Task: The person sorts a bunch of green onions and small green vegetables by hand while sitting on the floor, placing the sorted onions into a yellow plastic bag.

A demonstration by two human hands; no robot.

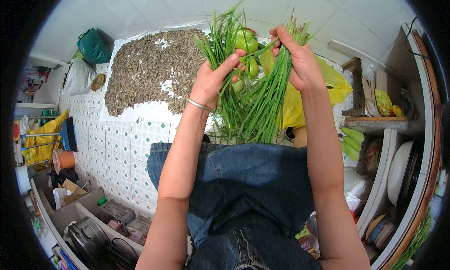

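My left hand (219, 75), with a metal bangle (199, 105) at its wrist, grips part of the long thin green stalks, which look like garlic chives (225, 41). In my right hand (297, 57) is a thicker bundle of the same greens (269, 101), its cut ends up and its leaves hanging down to the left. A few strands stretch between the two hands. Loose greens lie on the floor below, above my denim-covered lap (246, 171). Green peppers (247, 43) and a yellow plastic bag (295, 106) sit behind the hands, partly hidden.
Seeds or small pods (151, 66) are spread on a white sheet (147, 112) at the left. Long pale green vegetables (351, 142) lie by the shelf (376, 119) on the right. A blue broom head (68, 133) and a terracotta-coloured pot (64, 160) stand at far left, near a low cabinet.
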